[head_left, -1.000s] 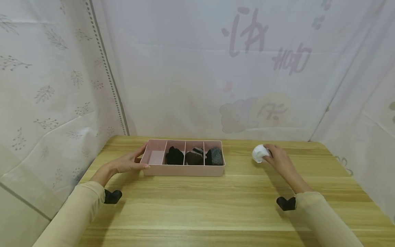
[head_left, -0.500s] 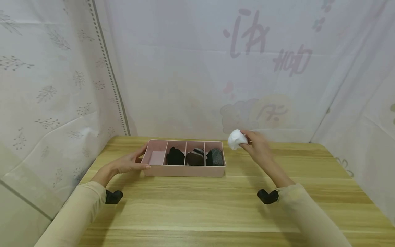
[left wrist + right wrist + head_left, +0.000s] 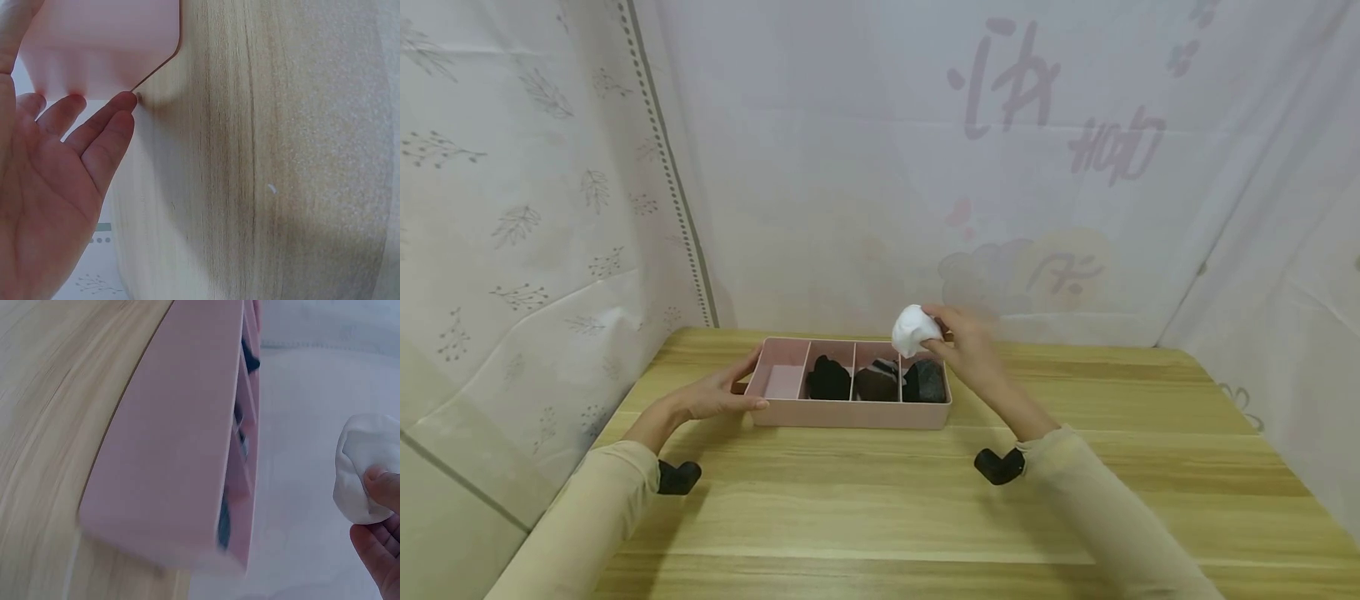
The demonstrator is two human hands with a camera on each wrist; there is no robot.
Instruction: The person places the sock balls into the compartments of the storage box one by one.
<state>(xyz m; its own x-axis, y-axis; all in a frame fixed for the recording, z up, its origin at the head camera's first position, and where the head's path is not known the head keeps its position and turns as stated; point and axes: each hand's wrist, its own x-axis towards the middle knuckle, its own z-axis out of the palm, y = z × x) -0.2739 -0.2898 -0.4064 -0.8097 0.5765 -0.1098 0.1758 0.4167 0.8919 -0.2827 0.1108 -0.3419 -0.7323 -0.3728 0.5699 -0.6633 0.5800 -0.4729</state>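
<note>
A pink divided box (image 3: 850, 414) stands near the back of the table. From the left, its first compartment is bare; the others hold a black balled-up sock (image 3: 829, 380), a brown striped one and a dark grey one (image 3: 925, 382). My left hand (image 3: 711, 396) rests against the box's left end, thumb at the front corner; in the left wrist view its fingertips touch the pink wall (image 3: 106, 37). My right hand (image 3: 973, 354) pinches a white balled-up sock (image 3: 916, 330) between thumb and fingers, held above the box's right part.
The wooden table (image 3: 850, 508) extends in front of the box and to its right. A pale printed curtain (image 3: 820, 208) hangs behind it, with more fabric at both sides. A black mount (image 3: 679, 478) sits at the left wrist, another (image 3: 1000, 466) at the right.
My right hand has carried the white sock up from the table's right side and leftward over the box. The left hand and the box have stayed in place.
</note>
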